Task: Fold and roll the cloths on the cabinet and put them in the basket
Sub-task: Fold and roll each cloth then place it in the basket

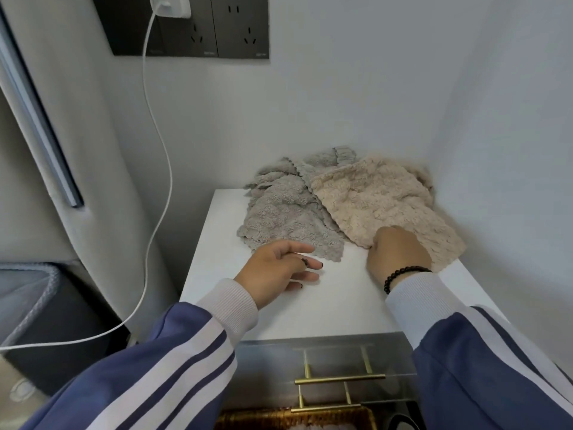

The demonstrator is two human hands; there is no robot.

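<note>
We see both hands over the white cabinet top (pixel 325 293). R hand (pixel 398 252) sits on the near edge of the beige fleece cloth (pixel 378 203), knuckles up, fingers curled under at the cloth's front hem; looks like a pinch on that edge, fingertips themselves hidden. A black bead bracelet (pixel 403 272) rings that wrist. L hand (pixel 279 265) is over bare cabinet just left of the grey cloth's near corner, fingers straight and slightly spread, pointing right, gripping nothing; we can't tell whether it touches the top or the cloth. Dark nail polish shows on the tips.

Grey fleece cloth (pixel 279 218) lies crumpled at the back-centre of the top, scalloped hem visible, partly under the beige one, which overlaps it on the right and runs to the wall corner. More grey cloth is bunched behind, against the wall.

Wicker basket (pixel 294 418) shows at the bottom edge, below the cabinet front w/ its brass handles (pixel 339 380); something pale sits inside, too cut off to tell.

Left side: white charger cable (pixel 161 169) hangs from a plug in the dark wall socket panel (pixel 217 29).
</note>
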